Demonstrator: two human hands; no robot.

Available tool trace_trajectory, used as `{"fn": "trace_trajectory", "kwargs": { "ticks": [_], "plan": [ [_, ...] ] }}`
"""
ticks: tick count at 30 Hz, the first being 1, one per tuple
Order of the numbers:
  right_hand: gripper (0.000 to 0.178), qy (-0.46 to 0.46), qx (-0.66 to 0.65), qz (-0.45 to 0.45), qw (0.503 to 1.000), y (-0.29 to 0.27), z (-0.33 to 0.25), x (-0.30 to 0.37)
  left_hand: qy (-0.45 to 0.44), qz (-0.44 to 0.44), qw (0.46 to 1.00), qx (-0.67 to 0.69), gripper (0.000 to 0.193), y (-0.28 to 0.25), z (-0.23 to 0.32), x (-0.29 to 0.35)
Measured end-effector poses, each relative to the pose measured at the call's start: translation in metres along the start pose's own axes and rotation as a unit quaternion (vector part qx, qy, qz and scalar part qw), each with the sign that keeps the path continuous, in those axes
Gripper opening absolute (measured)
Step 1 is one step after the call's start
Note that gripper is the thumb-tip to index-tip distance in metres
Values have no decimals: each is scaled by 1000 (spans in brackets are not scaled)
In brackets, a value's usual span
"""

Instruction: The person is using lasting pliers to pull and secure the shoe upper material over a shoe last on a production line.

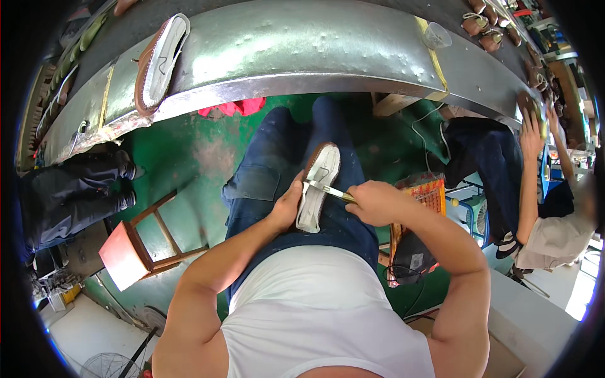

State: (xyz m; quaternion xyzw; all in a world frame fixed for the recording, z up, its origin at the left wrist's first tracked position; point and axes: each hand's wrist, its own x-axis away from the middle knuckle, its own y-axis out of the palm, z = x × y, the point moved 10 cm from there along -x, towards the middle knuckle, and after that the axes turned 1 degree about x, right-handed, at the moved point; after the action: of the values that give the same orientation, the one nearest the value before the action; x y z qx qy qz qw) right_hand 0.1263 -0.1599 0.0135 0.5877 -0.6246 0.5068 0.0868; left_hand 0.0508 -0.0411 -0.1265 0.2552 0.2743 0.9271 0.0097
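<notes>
A brown shoe [314, 208] lies upside down across my thighs, its whitish underside facing up and its toe pointing away from me. My left hand [290, 203] is wrapped round the shoe's left side, with the thumb near the edge. In my right hand [376, 203] is a hammer [333, 190], gripped by its yellowish handle. Its slim metal head lies over the middle of the shoe's underside; whether it touches cannot be told. A second brown shoe [162, 64], also underside up, rests on the metal-topped bench [302, 47] at the left.
A co-worker [558, 236] sits at the right, both hands at the bench. Another person's dark-trousered legs [79, 189] show at the left. Near them is a red-topped stool [126, 255]. A clear cup [436, 36] and several brown shoes [482, 28] stand on the bench.
</notes>
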Motion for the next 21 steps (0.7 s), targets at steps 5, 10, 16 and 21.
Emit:
{"fn": "trace_trajectory", "kwargs": {
  "ticks": [5, 10, 16, 21],
  "plan": [
    [28, 5, -115, 102, 988, 43, 15, -14, 41, -31, 999, 17, 68, 13, 26, -3],
    [28, 16, -321, 66, 945, 57, 40, -15, 42, 36, 997, -45, 72, -1, 19, -11],
    [26, 47, -507, -19, 860, 73, 74, 2, 249, 132, 846, -453, 65, 25, 78, 9],
    [25, 50, -533, 11, 844, 88, 86, 0, 129, 65, 806, -575, 56, 38, 80, -1]
  ]
}}
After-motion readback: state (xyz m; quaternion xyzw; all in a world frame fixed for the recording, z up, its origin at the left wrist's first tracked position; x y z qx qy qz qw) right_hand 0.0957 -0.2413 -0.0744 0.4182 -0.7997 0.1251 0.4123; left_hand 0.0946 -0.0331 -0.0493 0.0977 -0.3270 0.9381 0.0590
